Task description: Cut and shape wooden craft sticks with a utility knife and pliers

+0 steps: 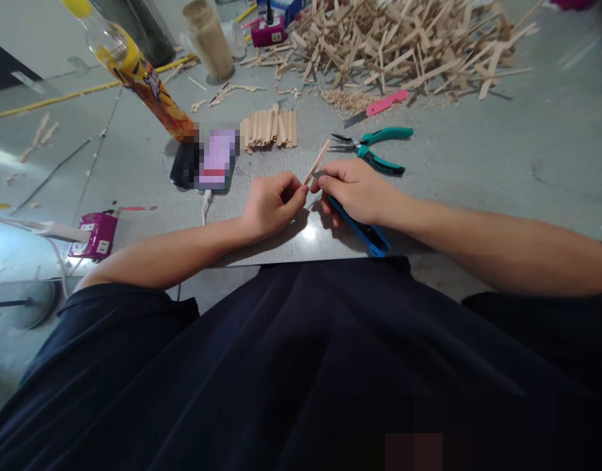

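Observation:
Between the thumb and fingers of my left hand is a thin wooden stick, tilted up and away to the right. My right hand is closed round a blue utility knife, its blade beside the stick near my left fingertips. Whether the blade touches the wood I cannot tell. Just beyond my right hand lie green-handled needle-nose pliers with their jaws apart. A neat bundle of short wooden sticks rests past my left hand.
A large heap of wooden sticks covers the back. A pink-handled blade lies before it, near wood shavings. To the left are a phone on a cable, an orange drink bottle, a jar and a purple power adapter.

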The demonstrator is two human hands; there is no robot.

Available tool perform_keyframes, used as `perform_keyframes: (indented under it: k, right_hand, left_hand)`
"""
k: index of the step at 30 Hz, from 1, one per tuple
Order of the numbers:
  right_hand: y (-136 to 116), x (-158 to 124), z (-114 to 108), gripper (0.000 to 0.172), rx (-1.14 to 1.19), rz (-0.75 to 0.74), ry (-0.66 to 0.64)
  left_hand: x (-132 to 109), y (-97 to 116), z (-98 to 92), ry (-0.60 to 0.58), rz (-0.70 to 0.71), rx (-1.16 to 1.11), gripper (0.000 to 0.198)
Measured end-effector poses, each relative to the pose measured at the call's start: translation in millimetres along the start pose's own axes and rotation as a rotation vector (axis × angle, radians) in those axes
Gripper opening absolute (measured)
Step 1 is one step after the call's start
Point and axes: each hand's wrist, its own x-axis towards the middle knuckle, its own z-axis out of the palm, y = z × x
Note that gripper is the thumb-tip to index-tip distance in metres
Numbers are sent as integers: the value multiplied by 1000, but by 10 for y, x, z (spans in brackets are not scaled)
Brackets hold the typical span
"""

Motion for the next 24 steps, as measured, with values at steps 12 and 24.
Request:
perform_keyframes:
  k: [12,24]
  right_hand:
    - [-100,-83,47,41,-19,98,-67]
    - [-88,-52,10,41,36,95,-52]
  left_hand:
    - [-50,-2,-18,-28,69,52,24]
    - [-10,24,9,-19,8,-120,34]
